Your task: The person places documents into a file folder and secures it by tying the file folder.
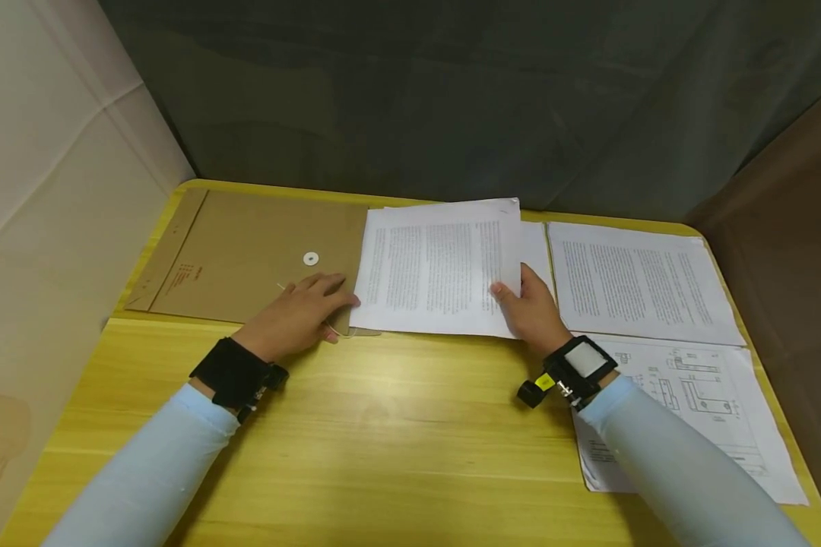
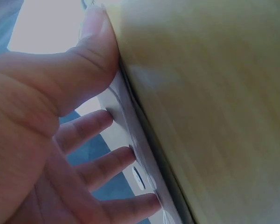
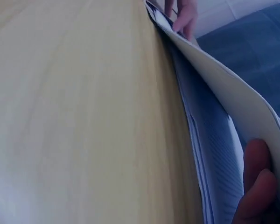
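Observation:
A brown envelope with a white button clasp lies flat at the table's back left. My left hand rests flat on its lower right corner, fingers straight, tips touching the left edge of a stack of printed sheets. My right hand pinches the right edge of that stack, thumb on top, and lifts it a little. The right wrist view shows the raised sheet curving over the pages below, with my fingers under it. In the left wrist view, my left hand presses its fingertips on the envelope's edge.
The yellow wooden table has walls at its left, back and right. More printed pages lie at the back right. A sheet with technical drawings sits at the front right, partly under my right forearm. A thin string trails from the envelope.

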